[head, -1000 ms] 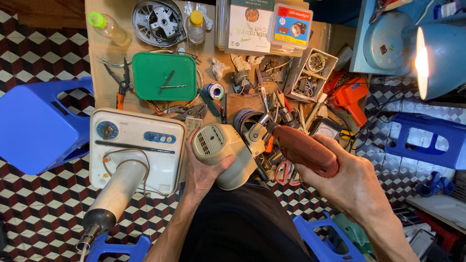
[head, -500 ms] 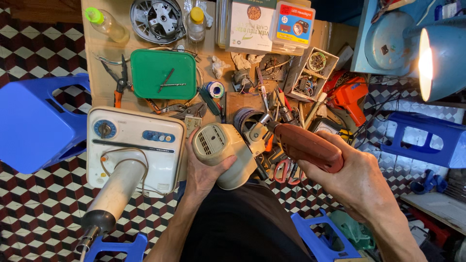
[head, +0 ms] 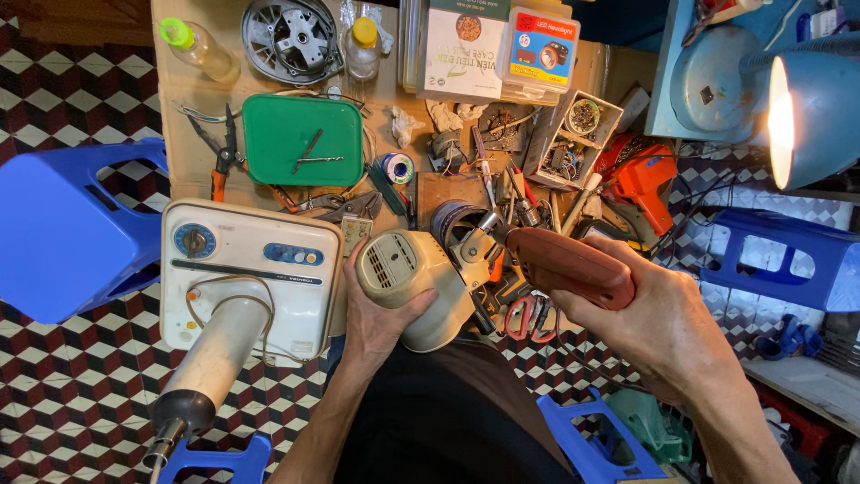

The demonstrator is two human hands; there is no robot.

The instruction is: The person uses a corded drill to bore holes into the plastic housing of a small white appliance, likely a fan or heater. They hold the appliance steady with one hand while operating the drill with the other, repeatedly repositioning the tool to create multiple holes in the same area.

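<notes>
Centre of frame, above lap: left hand (head: 381, 318) cups cream plastic motor housing (head: 417, 285) from below, grip closed round it, steadying it for tool. Right hand (head: 658, 327) wrapped tight round reddish-brown power screwdriver (head: 560, 264), tip angled left into housing's metal end. Cluttered table (head: 179, 99) fills upper frame; cream fan base (head: 251, 269) at left.

Bright, sharp overhead view. Lit blue desk lamp (head: 811, 99) at right blows out into white glare; soft shadows; wide-angle bending at frame edges.
</notes>
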